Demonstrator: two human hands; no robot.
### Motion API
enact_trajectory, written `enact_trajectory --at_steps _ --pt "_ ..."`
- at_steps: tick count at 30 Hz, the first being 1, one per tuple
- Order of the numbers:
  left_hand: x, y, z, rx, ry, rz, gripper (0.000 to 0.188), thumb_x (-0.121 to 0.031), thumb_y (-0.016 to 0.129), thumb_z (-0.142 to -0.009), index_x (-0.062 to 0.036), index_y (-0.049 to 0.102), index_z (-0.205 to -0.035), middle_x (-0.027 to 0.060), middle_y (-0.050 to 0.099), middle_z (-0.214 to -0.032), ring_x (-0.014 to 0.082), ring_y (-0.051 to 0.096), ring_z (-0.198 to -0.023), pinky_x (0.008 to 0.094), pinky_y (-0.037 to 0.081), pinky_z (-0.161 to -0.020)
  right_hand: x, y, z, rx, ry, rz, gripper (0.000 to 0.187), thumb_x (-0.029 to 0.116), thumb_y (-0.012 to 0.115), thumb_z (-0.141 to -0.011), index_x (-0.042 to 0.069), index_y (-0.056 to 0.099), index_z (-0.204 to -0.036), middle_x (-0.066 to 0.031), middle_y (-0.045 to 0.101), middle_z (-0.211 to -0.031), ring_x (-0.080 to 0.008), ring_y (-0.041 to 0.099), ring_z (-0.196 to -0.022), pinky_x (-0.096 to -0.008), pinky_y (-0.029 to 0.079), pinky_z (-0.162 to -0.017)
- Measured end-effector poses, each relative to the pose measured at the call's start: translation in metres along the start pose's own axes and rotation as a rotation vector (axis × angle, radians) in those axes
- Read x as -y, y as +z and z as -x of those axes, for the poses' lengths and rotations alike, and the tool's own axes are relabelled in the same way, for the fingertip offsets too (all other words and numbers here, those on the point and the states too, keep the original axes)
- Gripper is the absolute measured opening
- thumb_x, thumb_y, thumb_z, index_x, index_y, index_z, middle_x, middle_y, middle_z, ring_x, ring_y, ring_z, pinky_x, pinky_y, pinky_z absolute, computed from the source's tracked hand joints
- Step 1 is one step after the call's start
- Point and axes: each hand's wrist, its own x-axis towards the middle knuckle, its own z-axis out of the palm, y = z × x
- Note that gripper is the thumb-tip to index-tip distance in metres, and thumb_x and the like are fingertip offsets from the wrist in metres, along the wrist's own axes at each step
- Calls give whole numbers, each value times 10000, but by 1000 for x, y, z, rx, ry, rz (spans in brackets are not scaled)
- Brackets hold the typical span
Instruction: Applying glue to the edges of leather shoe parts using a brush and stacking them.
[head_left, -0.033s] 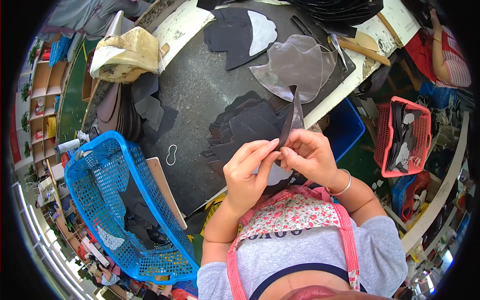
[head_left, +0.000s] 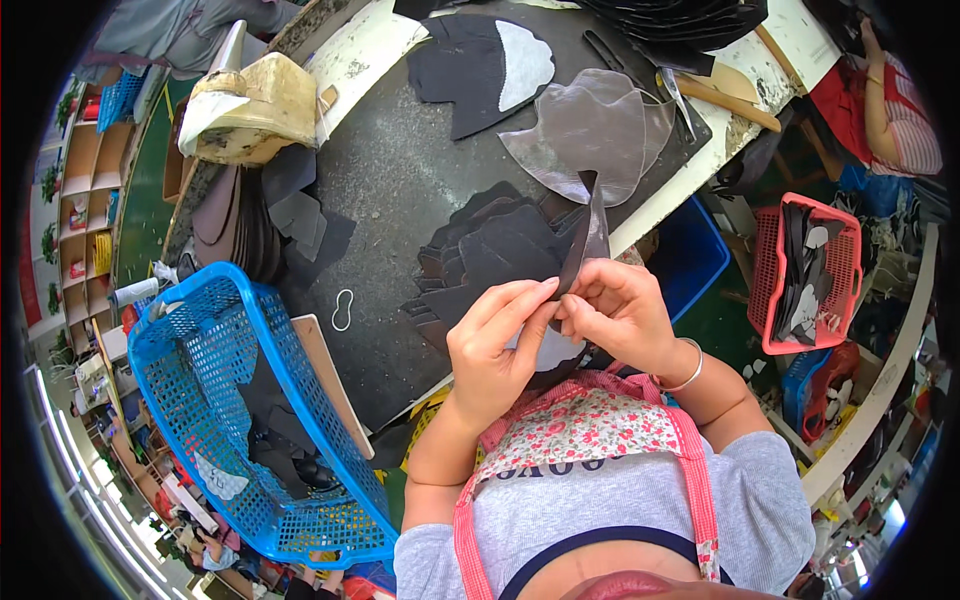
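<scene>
Close in front of my chest, both hands pinch the edge of a dark leather piece (head_left: 590, 235). My left hand (head_left: 495, 345) grips it between thumb and fingertips. Just to its right, my right hand (head_left: 625, 315) is closed on the same edge, with a bracelet at the wrist. The piece stands up narrow and folded-looking from between the fingers; its lower part is hidden by the hands. Behind the hands lies a stack of black cut pieces (head_left: 500, 245) on the dark tabletop (head_left: 370, 220). Farther back are a shiny grey-brown leather piece (head_left: 590, 130) and a black piece with a white patch (head_left: 460, 70).
A blue basket (head_left: 255, 300) with black scraps stands at left, below a crusted cream container (head_left: 255, 110). A small white loop (head_left: 343, 310) lies on the table. Back right is a wooden handle (head_left: 730, 103); a pink basket (head_left: 765, 290) stands beyond the table's right edge.
</scene>
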Motion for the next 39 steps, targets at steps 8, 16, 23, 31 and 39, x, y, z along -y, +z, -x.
enact_trajectory --at_steps 8,16,23,31,39 --pt "2 -4 -3 51 -52 60 278 50 696 -751 8 697 -1026 148 694 -891 244 700 -781 309 559 -693 7 2 3 -42 -76 189 68 9 638 -883 -46 615 -913 -58 646 -810 -87 641 -719 -223 539 -611" --pt "-1 8 9 -85 -480 525 127 32 603 -896 52 662 -1007 31 654 -844 32 583 -707 191 477 -598 1 4 7 -92 -249 374 88 -12 643 -762 -31 572 -810 -75 587 -760 -122 587 -626 -247 479 -555" --pt "-10 31 14 -73 -183 444 140 43 644 -846 54 640 -986 97 648 -857 115 620 -683 251 496 -597 13 9 10 -235 -247 426 253 104 739 -765 -4 510 -770 -54 507 -728 -138 517 -616 -271 469 -580" --pt "1 35 15 -283 -77 0 135 44 656 -825 17 634 -955 111 625 -749 158 595 -559 287 481 -539 17 -14 10 -292 -396 807 236 60 751 -789 8 533 -715 -107 546 -666 -216 522 -513 -323 400 -458" --pt "-29 13 14 -6 -461 895 182 39 645 -870 40 619 -1050 86 616 -1107 120 569 -1051 257 502 -829 25 6 11 -95 -533 966 208 52 691 -805 11 511 -711 -107 519 -719 -278 547 -552 -376 445 -497"
